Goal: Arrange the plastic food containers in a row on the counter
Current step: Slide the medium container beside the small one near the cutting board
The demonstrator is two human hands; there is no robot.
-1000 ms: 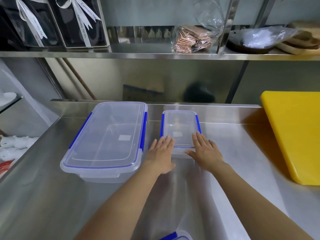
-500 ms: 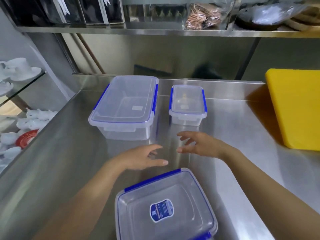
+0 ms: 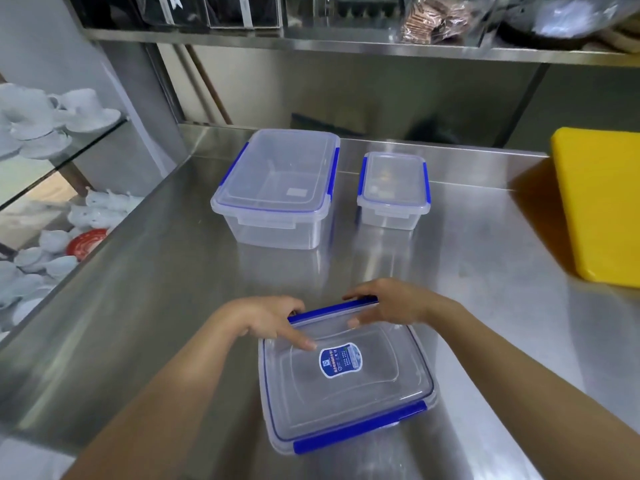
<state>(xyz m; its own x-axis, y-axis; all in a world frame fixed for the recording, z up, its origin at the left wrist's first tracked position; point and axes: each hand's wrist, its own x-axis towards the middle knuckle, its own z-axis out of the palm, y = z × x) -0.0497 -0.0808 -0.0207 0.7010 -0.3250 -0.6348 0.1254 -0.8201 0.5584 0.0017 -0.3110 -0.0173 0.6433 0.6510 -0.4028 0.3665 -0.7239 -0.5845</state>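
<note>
Three clear plastic containers with blue clips stand on the steel counter (image 3: 485, 258). A large one (image 3: 277, 188) and a small one (image 3: 394, 188) sit side by side near the back wall. A flat one with a blue sticker on its lid (image 3: 346, 379) lies close to me. My left hand (image 3: 273, 320) rests on its far left corner, thumb on the lid and fingers over the edge. My right hand (image 3: 388, 303) is curled over the far edge at the blue clip, thumb above the lid.
A yellow cutting board (image 3: 602, 206) lies on the counter at the right. White cups and saucers (image 3: 45, 126) fill glass shelves beyond the left edge. A steel shelf (image 3: 346, 46) with boxes and bags hangs above the back.
Both hands left the small container, drew back toward me and came down onto the far edge of the flat container. The view tilted down.
</note>
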